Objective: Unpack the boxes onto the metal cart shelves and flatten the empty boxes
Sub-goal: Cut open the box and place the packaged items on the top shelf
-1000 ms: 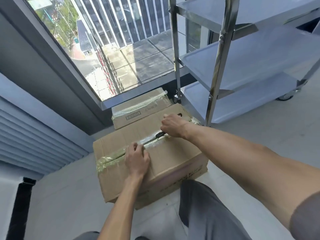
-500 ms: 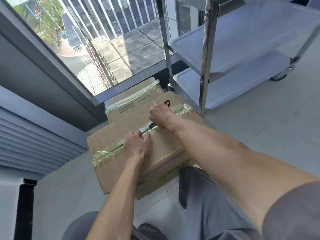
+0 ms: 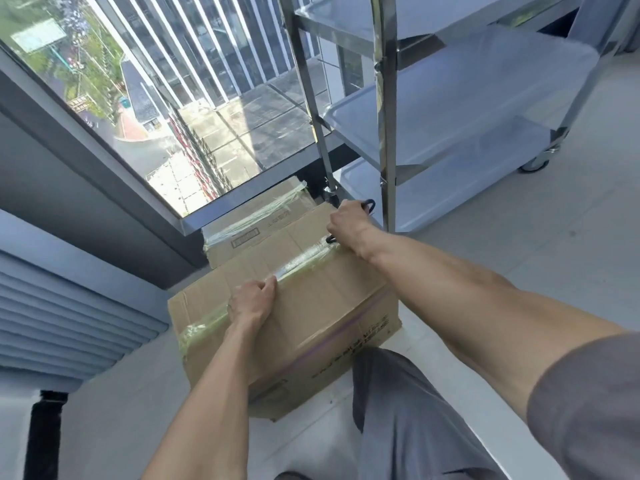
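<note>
Taped cardboard box: on floor, frame centre. Left hand rests on its top, fingers curled at the tape seam. Right hand grips black-handled scissors at seam's far end. Second box behind; metal cart upper right.

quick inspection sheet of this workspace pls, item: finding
surface: pale grey floor; both boxes stand on it
job's things: large taped brown cardboard box, flaps closed; smaller taped cardboard box behind it by the window; three-shelf stainless steel cart, nothing seen on the visible shelves
clutter: nothing seen
grippers: left hand grips the tape seam of the large box; right hand grips a black-handled cutting tool at the seam's far end
cables: nothing seen
surroundings: big glass window, grey slatted panel left
</note>
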